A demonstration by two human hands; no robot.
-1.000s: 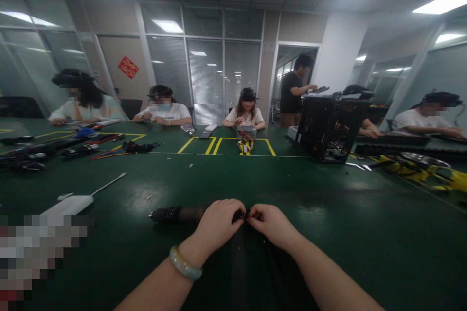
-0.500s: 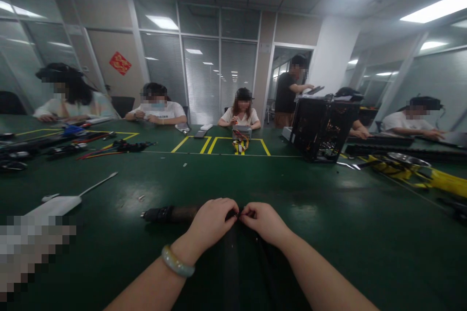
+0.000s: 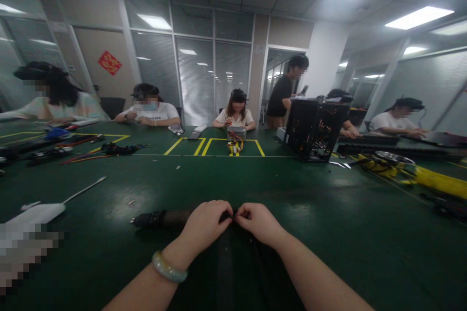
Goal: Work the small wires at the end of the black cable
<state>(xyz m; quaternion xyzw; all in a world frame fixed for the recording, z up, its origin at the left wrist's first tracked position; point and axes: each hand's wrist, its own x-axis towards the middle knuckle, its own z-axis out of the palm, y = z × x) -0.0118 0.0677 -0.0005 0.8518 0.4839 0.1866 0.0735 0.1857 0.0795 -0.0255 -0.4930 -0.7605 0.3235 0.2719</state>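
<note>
My left hand [image 3: 207, 222] and my right hand [image 3: 260, 223] meet fingertip to fingertip above the green table, both in a pinch. Between them is something small and dark, too hidden to name. A bracelet circles my left wrist. Beside my left hand lies a dark cylindrical tool [image 3: 149, 219] with a brownish body and a metal tip pointing left; the hand covers its right end. Below the hands a flat dark strip [image 3: 225, 272] runs toward me, along with a thin black length [image 3: 257, 257] whose kind is unclear.
A white device with a cable [image 3: 44, 214] lies at left. Dark parts with coloured wires [image 3: 116, 148] sit beyond it. Across the table stand a small wired unit [image 3: 236, 133] and a black computer case [image 3: 317, 129]. Yellow straps [image 3: 434, 182] lie right. Several people work around the table.
The view has swung slightly right, so the scene sits further left. My hands keep nearly the same pinching pose. At far left, a person's arm now reaches outward.
</note>
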